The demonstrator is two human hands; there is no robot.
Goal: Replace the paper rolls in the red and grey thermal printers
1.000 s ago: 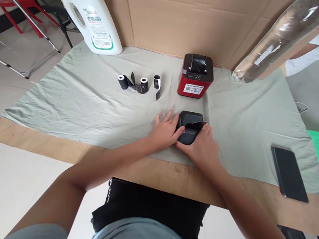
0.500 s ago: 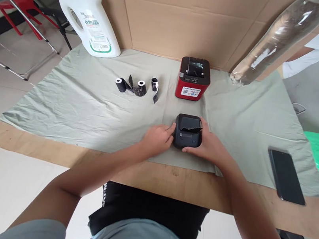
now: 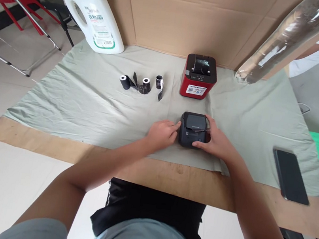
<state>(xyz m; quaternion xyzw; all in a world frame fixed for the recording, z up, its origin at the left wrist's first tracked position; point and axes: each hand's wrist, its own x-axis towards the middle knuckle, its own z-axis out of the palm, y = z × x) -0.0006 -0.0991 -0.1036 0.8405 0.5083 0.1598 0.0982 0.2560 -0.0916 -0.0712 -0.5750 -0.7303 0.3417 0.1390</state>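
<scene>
A small black label printer (image 3: 189,138) stands upright on the cloth in front of me. A dark strip (image 3: 198,130) sticks out across its top, under the front edge of the grey lid. My right hand (image 3: 216,139) is closed around the printer's right side, its thumb at the front and its fingers toward the back. At the left side, my left hand (image 3: 163,134) touches the printer with an outstretched index finger. The other fingers of that hand are curled, with nothing in them.
Behind stands a red and black printer (image 3: 199,77). Small rolls with black strips (image 3: 145,86) lie to the left. A white detergent bottle (image 3: 89,9) and a clear wrapped roll (image 3: 278,45) lean at the cardboard backdrop (image 3: 191,24). A phone (image 3: 291,176) lies right.
The view has shifted slightly, so things sit a little further right. My right thumb has moved up the printer's front. My left index finger has straightened against its left side.
</scene>
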